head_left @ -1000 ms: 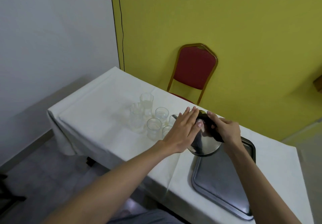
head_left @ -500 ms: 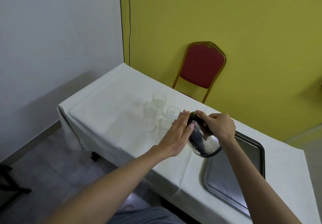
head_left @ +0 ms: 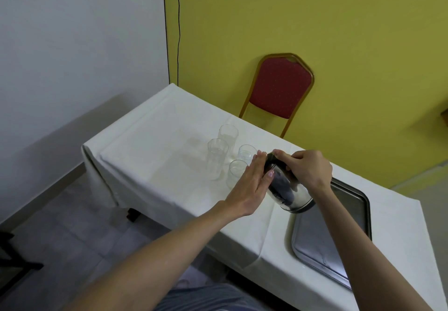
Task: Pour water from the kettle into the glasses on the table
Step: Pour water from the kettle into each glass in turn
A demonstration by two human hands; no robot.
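Both forearms are bare from elbow to wrist, with no sleeve showing on either. The left hand (head_left: 249,184) is slim and unadorned, its thumbnail behind the fingers (head_left: 257,163) painted a pale pinkish polish. The right hand (head_left: 309,170) wears no ring, watch or band that can be seen, and its fingers (head_left: 281,155) show no polish from this angle. Well back from both sets of fingers, at the bottom edge, there's a garment (head_left: 201,297) of grey-blue fabric with faint stripes.
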